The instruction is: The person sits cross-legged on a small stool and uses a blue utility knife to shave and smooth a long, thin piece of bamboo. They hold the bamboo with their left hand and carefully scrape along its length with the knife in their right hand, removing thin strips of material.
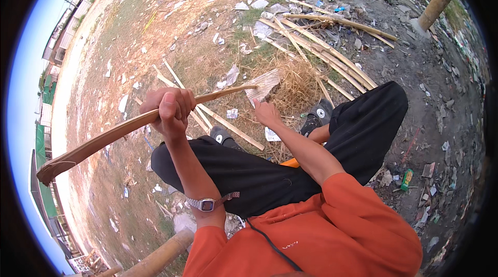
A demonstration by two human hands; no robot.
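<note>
My left hand (168, 111) is closed around a long split bamboo strip (104, 139) that runs from the lower left up to a thin tip at the centre. My right hand (266, 113) hovers low over dry grass, fingers loosely apart, holding nothing that I can see. It is just below the strip's tip. I am squatting in black trousers (270, 168) and an orange shirt, with a watch (207, 204) on my left wrist.
A pile of bamboo poles and strips (321, 48) lies on the ground ahead. Loose strips (228, 124) lie by my dark shoes (317, 116). Litter and paper scraps are scattered over the dirt. A thick pole (161, 253) crosses the lower left, another post (438, 2) stands top right.
</note>
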